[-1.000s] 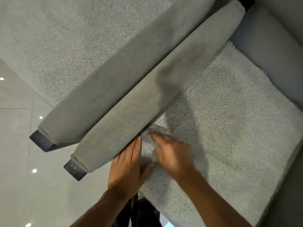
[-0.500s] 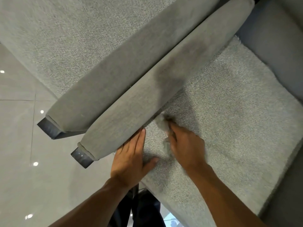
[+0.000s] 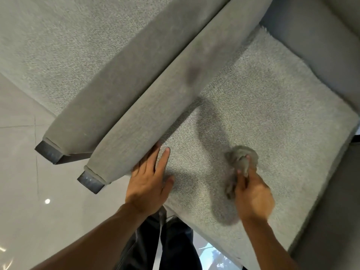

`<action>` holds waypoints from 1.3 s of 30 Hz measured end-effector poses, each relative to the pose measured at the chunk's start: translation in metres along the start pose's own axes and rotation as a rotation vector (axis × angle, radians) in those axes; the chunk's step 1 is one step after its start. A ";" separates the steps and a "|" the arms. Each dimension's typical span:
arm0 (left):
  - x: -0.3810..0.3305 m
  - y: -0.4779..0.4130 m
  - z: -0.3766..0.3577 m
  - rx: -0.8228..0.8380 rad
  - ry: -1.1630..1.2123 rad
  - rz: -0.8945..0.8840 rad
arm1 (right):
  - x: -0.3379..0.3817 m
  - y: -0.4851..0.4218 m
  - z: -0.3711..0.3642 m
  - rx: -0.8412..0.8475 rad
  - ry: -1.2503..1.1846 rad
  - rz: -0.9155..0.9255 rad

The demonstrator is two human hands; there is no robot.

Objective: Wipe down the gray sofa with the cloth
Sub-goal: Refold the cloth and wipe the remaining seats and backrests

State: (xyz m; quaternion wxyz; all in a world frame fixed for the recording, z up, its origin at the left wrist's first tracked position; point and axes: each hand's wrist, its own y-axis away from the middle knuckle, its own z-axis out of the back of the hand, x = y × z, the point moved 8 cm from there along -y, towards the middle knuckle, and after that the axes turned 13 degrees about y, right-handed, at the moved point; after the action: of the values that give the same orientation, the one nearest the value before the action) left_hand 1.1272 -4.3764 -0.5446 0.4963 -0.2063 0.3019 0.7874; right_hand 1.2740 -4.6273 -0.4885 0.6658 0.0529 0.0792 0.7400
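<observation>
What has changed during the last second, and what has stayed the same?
The right hand, gripping the bunched cloth, swept away from the armrest toward the middle of the seat cushion. The left hand stayed flat on the cushion beside the armrest; the cloth was not let go.

The right hand (image 3: 253, 197) is blurry, and its fingers cover part of the bunched cloth (image 3: 241, 158). Some left hand (image 3: 148, 182) fingertips hide under the armrest (image 3: 155, 106) (only the tips). The gray sofa (image 3: 263, 114) runs off the top and right edges.
</observation>
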 end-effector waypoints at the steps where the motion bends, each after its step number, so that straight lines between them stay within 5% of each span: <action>1: -0.003 0.000 -0.001 -0.001 0.005 0.020 | 0.009 0.007 0.000 0.004 -0.032 -0.006; 5: -0.016 -0.005 -0.005 0.000 0.001 0.112 | 0.044 0.070 -0.021 0.183 -0.352 0.143; 7: -0.022 -0.007 -0.005 -0.014 -0.001 0.156 | 0.053 0.075 -0.016 0.213 -0.160 0.348; 14: -0.029 -0.010 -0.009 -0.014 -0.047 0.234 | -0.023 -0.037 0.000 0.049 -0.079 -0.210; 19: -0.035 -0.012 -0.011 -0.022 -0.069 0.264 | 0.030 0.035 -0.022 0.139 -0.242 0.089; 25: -0.063 -0.031 -0.004 -0.061 -0.056 0.147 | 0.017 0.018 -0.009 0.250 -0.227 0.169; 34: -0.137 -0.098 -0.040 0.104 0.049 -0.180 | 0.008 -0.025 0.007 0.215 -0.907 -0.147; 39: -0.149 -0.125 -0.041 0.145 0.260 -0.170 | -0.007 -0.059 0.020 0.139 -1.220 -0.280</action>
State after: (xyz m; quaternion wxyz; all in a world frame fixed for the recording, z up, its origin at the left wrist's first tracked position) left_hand 1.3049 -4.4617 -0.5158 0.5315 -0.2950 0.4012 0.6852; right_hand 1.3359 -4.6271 -0.4793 0.6769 0.4978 -0.2608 0.4755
